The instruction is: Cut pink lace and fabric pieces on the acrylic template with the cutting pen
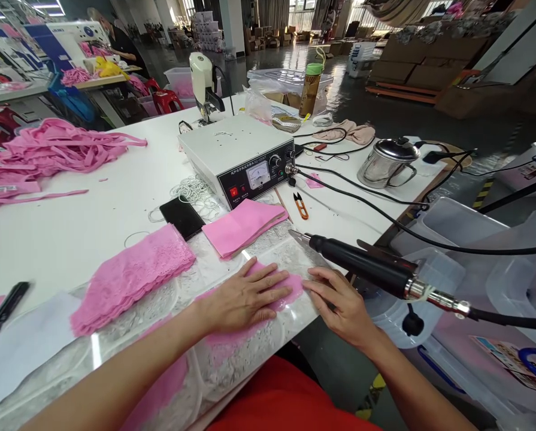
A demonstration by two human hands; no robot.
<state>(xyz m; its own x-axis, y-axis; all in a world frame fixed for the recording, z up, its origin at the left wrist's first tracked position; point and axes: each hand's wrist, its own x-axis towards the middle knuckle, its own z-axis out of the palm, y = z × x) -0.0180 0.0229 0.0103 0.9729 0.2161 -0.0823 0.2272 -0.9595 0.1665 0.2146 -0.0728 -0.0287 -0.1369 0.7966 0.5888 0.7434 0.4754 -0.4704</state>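
Observation:
My left hand [247, 297] lies flat with its fingers spread, pressing a pink fabric piece [296, 290] onto a clear-covered, marble-patterned mat [223, 374]. At the fabric's right edge, my right hand [342, 308] has thumb and fingertips drawn together on the cloth. Above that hand, a black handheld ultrasonic tool [362, 263] with a metal tip points left over the table corner. A folded stack of plain pink fabric [245, 224] sits just beyond my left hand. Further left lies a stack of pink lace-edged pieces [135, 275]. More pink shows beneath my left forearm.
An ultrasonic generator box [250, 161] stands behind the stacks, its cable running right. Orange thread snips [300, 206], a dark phone [182, 217] and a glass pot [388, 161] lie around it. Pink straps [52, 149] heap at left. Plastic bins [456, 227] stand beside the table's right edge.

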